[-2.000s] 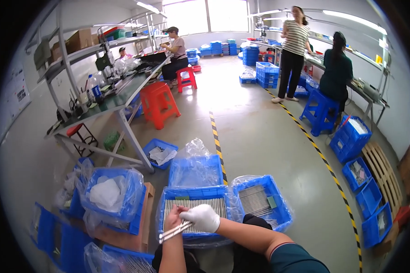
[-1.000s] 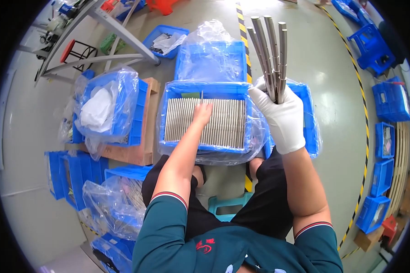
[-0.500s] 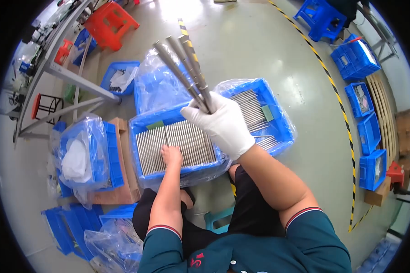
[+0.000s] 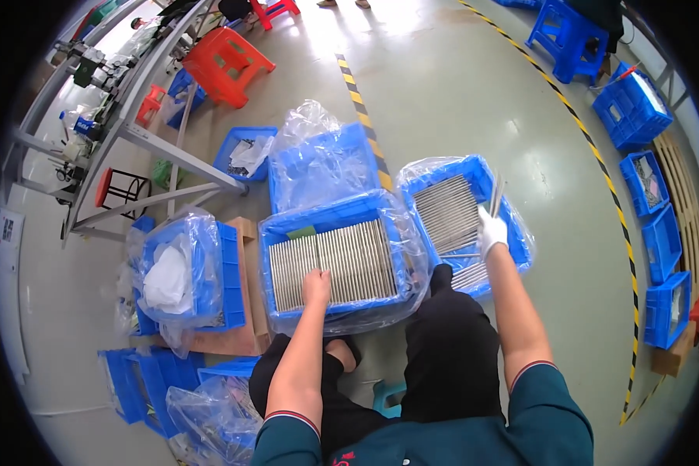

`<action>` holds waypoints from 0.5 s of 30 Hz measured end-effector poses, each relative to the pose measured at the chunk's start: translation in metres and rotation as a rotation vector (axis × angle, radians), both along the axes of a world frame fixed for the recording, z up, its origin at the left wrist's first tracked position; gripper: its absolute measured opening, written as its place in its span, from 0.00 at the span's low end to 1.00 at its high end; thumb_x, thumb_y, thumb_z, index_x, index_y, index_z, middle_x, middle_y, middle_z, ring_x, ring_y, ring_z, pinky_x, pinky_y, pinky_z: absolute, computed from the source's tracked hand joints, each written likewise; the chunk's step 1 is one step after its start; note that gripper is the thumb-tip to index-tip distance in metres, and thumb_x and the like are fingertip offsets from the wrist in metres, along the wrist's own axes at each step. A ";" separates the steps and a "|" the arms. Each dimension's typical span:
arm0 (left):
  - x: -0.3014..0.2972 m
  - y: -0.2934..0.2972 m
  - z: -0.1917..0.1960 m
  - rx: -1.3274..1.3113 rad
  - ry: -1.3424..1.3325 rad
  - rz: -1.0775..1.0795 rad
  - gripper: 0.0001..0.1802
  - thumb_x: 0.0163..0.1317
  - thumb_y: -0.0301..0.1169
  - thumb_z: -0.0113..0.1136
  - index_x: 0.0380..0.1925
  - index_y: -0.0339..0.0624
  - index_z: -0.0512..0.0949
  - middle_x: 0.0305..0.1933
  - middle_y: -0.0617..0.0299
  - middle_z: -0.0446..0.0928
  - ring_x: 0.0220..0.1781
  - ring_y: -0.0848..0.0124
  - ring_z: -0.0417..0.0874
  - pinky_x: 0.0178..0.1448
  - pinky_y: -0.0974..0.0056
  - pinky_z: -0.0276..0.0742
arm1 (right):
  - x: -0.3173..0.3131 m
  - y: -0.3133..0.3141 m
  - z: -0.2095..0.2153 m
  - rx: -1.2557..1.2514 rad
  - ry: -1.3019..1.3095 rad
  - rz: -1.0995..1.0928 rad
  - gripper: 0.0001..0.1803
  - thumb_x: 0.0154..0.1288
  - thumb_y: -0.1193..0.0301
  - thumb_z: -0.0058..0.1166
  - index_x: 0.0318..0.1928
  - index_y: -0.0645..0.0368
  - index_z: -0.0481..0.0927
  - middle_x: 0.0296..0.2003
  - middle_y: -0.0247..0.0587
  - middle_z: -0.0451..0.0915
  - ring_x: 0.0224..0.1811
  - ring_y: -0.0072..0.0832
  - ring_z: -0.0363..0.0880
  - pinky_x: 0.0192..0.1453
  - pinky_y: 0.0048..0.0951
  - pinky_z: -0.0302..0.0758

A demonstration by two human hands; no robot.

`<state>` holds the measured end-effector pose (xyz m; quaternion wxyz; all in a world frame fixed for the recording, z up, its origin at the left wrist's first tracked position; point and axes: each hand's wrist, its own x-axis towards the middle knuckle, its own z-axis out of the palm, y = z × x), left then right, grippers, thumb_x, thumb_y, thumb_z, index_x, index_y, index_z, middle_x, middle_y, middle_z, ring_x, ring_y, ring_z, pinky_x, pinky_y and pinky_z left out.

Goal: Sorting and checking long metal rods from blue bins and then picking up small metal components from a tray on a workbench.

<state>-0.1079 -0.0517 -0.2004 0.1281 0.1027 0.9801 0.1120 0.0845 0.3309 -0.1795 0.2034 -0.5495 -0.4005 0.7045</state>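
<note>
Moved: right hand [image 4: 492,231] is coming down from the raised hold of half a second ago, now low over the right bin [image 4: 512,180]; we are seeing the view tilted further out over the floor.
Right grip: gloved fingers are closing round a small bunch of rods [image 4: 495,196], pinching them near the lower end, tips pointing up and away.
Left grip: bare left hand [image 4: 316,286] is resting on the rod rows in the middle bin [image 4: 328,219], fingers curled loosely; we cannot tell if it is pinching a rod.
Rods: bunch is sitting above the right bin's packed layer, near its far right wall, not yet laid down.
Bins: both are lined with clear plastic [image 4: 412,264]; middle bin is just beside the right bin, in front of the knees.
Doing it well: we are judging that the bunch should be turned parallel to the rows already in the right bin, then lowered flat into the gap, not dropped end first.
Watch: liner edges are slack, so we are keeping rod tips off the plastic.
Left hand job: we are judging it should be holding the middle rows steady so none roll.
</note>
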 end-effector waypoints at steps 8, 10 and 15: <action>0.011 0.023 -0.002 0.205 -0.092 0.019 0.20 0.58 0.46 0.52 0.32 0.38 0.78 0.33 0.44 0.78 0.38 0.47 0.79 0.43 0.49 0.72 | 0.039 -0.035 -0.152 -0.411 -0.206 -0.208 0.19 0.60 0.56 0.56 0.22 0.52 0.66 0.11 0.31 0.60 0.09 0.28 0.58 0.12 0.31 0.56; 0.005 0.012 -0.008 0.260 -0.102 0.025 0.20 0.58 0.46 0.53 0.32 0.38 0.78 0.31 0.44 0.78 0.37 0.49 0.79 0.42 0.51 0.72 | 0.029 -0.039 -0.155 -0.349 -0.260 -0.063 0.19 0.59 0.56 0.57 0.21 0.51 0.66 0.10 0.31 0.60 0.07 0.26 0.56 0.10 0.29 0.53; 0.012 0.031 -0.015 0.292 -0.150 0.031 0.20 0.60 0.45 0.53 0.33 0.36 0.78 0.28 0.50 0.79 0.32 0.61 0.80 0.39 0.59 0.73 | 0.080 0.000 -0.189 0.006 -0.480 0.360 0.20 0.56 0.55 0.57 0.29 0.63 0.77 0.15 0.39 0.71 0.13 0.31 0.68 0.18 0.34 0.64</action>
